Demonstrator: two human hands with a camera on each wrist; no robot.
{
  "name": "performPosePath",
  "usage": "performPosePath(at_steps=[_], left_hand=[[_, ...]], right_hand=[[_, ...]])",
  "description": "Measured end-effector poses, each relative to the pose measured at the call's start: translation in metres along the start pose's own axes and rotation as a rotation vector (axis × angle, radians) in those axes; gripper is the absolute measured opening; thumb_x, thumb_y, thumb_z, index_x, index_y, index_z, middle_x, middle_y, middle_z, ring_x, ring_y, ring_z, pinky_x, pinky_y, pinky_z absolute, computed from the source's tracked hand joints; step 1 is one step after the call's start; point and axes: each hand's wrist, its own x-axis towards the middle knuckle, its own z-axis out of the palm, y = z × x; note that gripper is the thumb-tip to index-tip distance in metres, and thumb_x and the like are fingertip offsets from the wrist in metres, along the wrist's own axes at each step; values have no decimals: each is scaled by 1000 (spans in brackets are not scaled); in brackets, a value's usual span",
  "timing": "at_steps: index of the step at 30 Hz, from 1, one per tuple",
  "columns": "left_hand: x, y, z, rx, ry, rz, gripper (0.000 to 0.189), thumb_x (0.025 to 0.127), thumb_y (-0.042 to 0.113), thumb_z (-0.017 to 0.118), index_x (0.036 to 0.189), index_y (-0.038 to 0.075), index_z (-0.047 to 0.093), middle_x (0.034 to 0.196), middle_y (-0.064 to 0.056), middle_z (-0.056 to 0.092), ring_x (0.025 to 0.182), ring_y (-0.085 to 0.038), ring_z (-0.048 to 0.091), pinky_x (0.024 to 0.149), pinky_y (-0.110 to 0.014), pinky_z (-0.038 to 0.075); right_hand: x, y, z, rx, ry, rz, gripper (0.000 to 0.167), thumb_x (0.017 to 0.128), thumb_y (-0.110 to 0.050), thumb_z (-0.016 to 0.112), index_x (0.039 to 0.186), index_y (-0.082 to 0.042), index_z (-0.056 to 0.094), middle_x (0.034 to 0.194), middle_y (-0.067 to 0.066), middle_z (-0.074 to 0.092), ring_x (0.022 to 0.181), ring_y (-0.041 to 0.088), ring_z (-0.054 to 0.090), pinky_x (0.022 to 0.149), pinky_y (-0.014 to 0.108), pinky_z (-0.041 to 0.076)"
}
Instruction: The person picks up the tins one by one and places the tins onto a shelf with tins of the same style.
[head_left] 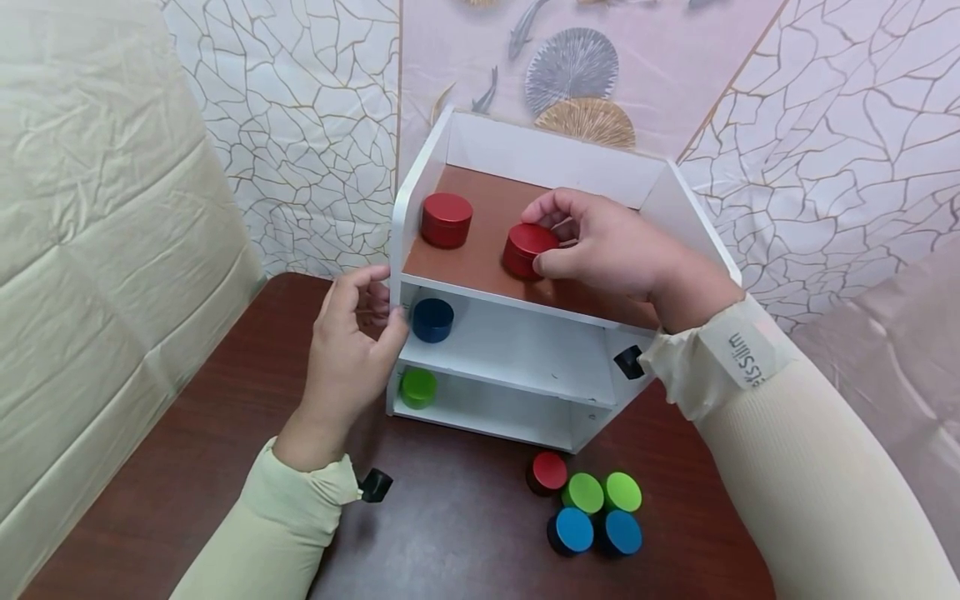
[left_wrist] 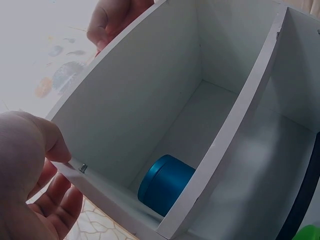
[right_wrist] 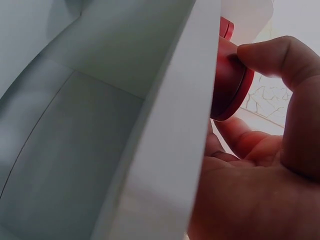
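A white shelf unit point(head_left: 517, 302) stands on the table, its top level lined in brown. On that top level my right hand point(head_left: 600, 242) grips a round red tin point(head_left: 525, 250), thumb at the front and fingers behind; the right wrist view also has this red tin point(right_wrist: 231, 85). Another red tin point(head_left: 447, 221) sits to its left by the side wall. My left hand point(head_left: 348, 354) holds the unit's left side panel, with the thumb on its front edge and the fingers outside. Near that thumb, a blue tin point(left_wrist: 167, 184) stands in the middle compartment.
A green tin point(head_left: 418, 388) stands at the left of the bottom compartment. On the table point(head_left: 442, 517) before the unit are a red tin point(head_left: 548, 472), two green tins point(head_left: 583, 492) and two blue tins point(head_left: 572, 531), grouped closely. A patterned cloth point(head_left: 300, 108) hangs behind.
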Motion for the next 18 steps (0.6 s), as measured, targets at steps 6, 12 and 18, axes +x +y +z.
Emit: performPosePath(at_steps=[6,12,18], left_hand=[[0,0,0,0,-2,-2,48,102,5,74,148,10,61,123,-11,64,104,-14,66,87,-16,59],[0,0,0,-6,-1,-4,49,102,5,74,149,10,61,123,-11,64,104,-14,66,86,-16,59],[0,1,0,-11,-1,-8,49,102,5,73,149,10,61,123,-11,64,104,-14,66,86,-16,58]], right_hand=[[-1,2,1,10,-5,-4,56,99,-13,79,149,-16,53,140,11,64,131,26,60,102,29,57],[-1,2,1,-26,-4,-22,70,97,-15,82,157,-19,46,145,8,61,132,26,62,102,29,58],[-5,1,-1,-45,-10,-27,76,97,-20,84,160,-25,42,148,8,58,134,27,63,109,39,60]])
